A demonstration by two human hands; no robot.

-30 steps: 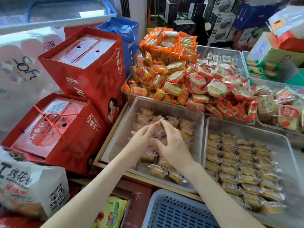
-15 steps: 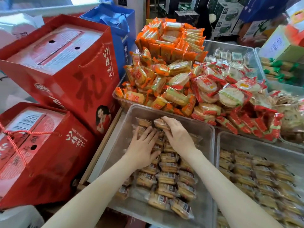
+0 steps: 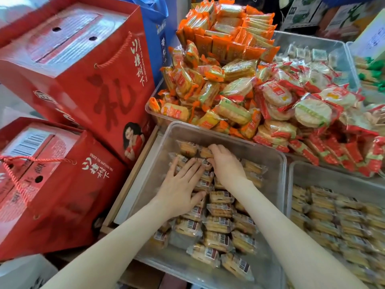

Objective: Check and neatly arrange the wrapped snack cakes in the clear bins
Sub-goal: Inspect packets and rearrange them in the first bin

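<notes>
Plastic bin [image 3: 279, 180] holds snack cakes [image 3: 220, 209] lying crosswise; left hand [image 3: 181, 190] presses flat, right hand [image 3: 226, 166] pinches one.

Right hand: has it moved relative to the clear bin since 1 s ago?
Yes. The right hand has gone from mid-bin toward the far wall of the clear bin, fingers curled on a far-row snack cake.

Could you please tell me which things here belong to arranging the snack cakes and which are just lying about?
Job: wrapped snack cakes, near clear bin, right clear bin, left hand resting on cakes, right hand gripping one.
Lying about: red gift boxes, orange-wrapped crackers, red-wrapped round crackers, blue bag.
</notes>
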